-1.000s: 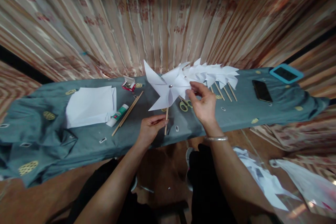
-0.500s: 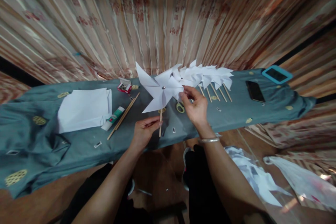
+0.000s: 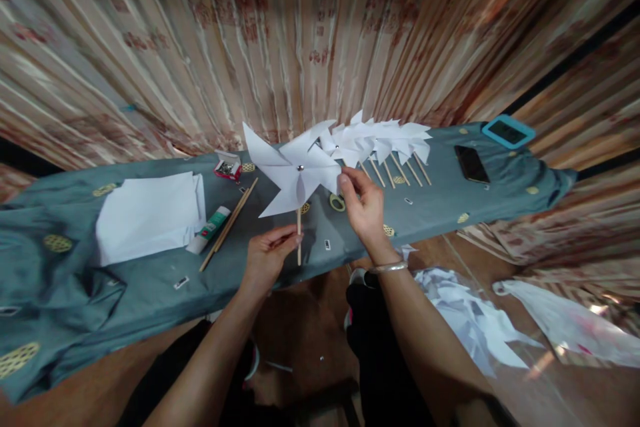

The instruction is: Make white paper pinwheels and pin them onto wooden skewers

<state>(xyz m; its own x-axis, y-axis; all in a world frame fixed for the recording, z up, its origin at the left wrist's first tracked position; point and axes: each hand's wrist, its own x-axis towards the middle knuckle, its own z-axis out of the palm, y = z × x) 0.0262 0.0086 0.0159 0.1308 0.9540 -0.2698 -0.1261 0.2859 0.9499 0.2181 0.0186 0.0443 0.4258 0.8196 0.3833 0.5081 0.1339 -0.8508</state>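
A white paper pinwheel [image 3: 286, 177] with a metal pin at its centre stands upright above the table. My left hand [image 3: 269, 255] pinches its wooden stick [image 3: 299, 240] low down, thumb and fingers closed. At the pinwheel's right side, my right hand [image 3: 363, 205] is closed with thumb and finger on a paper blade. Behind it several finished pinwheels [image 3: 395, 139] lie in an overlapping row, sticks toward me. Scissors with a pale green handle [image 3: 337, 202] lie partly hidden behind the blade and my right hand.
On the green tablecloth [image 3: 280, 280] lie a stack of white paper [image 3: 150, 213], a glue tube [image 3: 213, 227], loose sticks [image 3: 230, 225] and a red box of pins [image 3: 228, 166]. A phone [image 3: 471, 164] and a blue-framed tablet [image 3: 509, 131] are at right. Paper scraps [image 3: 465, 313] lie below.
My view has shifted slightly, so the table things appear further left. My right fingers have moved a little lower along the pinwheel's right blade. The left hand keeps its hold on the stick.
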